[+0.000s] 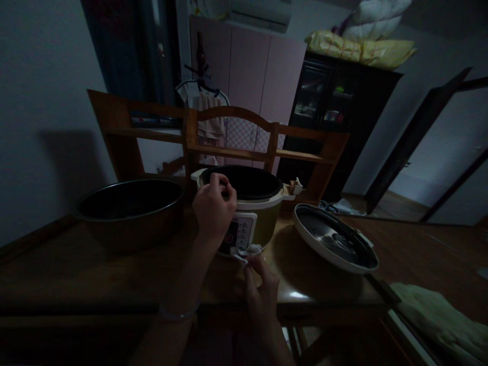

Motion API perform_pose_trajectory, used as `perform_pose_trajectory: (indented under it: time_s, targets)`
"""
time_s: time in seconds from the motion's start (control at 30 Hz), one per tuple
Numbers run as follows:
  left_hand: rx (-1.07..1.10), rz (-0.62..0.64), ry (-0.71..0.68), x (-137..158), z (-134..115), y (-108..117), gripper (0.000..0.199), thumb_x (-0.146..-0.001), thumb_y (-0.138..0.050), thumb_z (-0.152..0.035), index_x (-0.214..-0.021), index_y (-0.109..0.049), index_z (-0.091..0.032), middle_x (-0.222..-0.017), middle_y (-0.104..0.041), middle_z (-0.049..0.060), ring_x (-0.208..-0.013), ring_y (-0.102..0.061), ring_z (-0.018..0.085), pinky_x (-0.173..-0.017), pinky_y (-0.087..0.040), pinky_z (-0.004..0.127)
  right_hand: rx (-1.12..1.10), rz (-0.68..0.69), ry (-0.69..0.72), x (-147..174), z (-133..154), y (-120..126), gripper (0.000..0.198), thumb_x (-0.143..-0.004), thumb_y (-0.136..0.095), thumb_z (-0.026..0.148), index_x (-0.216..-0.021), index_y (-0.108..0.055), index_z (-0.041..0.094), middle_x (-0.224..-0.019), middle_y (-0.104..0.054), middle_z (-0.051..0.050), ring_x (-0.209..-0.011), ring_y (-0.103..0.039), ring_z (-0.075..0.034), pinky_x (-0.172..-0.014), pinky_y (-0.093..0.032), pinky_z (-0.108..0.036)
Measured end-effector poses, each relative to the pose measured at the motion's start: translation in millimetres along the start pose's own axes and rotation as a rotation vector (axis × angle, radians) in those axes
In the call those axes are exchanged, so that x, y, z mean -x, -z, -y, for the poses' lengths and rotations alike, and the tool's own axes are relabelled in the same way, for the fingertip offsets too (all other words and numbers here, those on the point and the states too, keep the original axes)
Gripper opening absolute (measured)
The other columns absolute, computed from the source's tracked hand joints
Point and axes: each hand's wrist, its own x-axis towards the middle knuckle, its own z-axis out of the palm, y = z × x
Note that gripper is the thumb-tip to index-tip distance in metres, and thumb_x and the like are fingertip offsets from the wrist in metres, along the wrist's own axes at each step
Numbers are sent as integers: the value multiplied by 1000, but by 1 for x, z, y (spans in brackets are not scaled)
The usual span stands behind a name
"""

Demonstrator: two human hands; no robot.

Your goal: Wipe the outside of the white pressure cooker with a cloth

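Note:
A green and white electric cooker (267, 229) stands on the wooden table, its dark interior uncovered and its control panel (244, 230) facing me. At the left part of its rim is my left hand (215, 203), fingers curled closed; whatever may be in them is hidden. A bracelet (179, 314) circles the left wrist. My right hand (263, 284) pinches a crumpled white tissue (247, 250) against the lower front of the cooker, below the panel. To the right, the cooker's round lid (335, 239) lies with its metal inner side up.
A large dark inner pot (133, 239) sits at the left of the table (305, 290). A wooden shelf rack (232, 114) rises along the back edge. Pale fabric (438, 315) lies low at the right. Behind are pink cabinets (247, 71) and a dark cupboard (343, 101).

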Motion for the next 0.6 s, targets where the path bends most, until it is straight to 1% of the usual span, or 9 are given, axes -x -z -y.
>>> perform_pose_trajectory:
  time_s: [0.17,0.37,0.6]
  targets:
    - [5,-7,-1,0,0,-1,13,-89,-54,-26,-102,-58,-24,-82,-73,1,-84,-67,22,-79,-44,33,-28,14,-40,0,1,1,11,-95,-55,22,-95,-66,22,-91,-73,-3,-87,-70,-20,-77,-49,-27]
    - [-18,-8,-6,0,0,-1,12,-89,-55,-25,-100,-58,-24,-82,-73,0,-84,-67,22,-77,-43,32,-56,32,-99,0,4,2,11,-94,-55,22,-95,-66,22,-89,-74,-3,-85,-70,-19,-74,-49,-25]
    - [-13,-13,-14,0,0,0,12,-89,-55,-24,-100,-58,-24,-80,-72,0,-84,-66,23,-76,-43,32,-59,23,-119,1,1,1,11,-93,-56,22,-94,-67,23,-91,-74,-2,-87,-71,-18,-75,-49,-23]
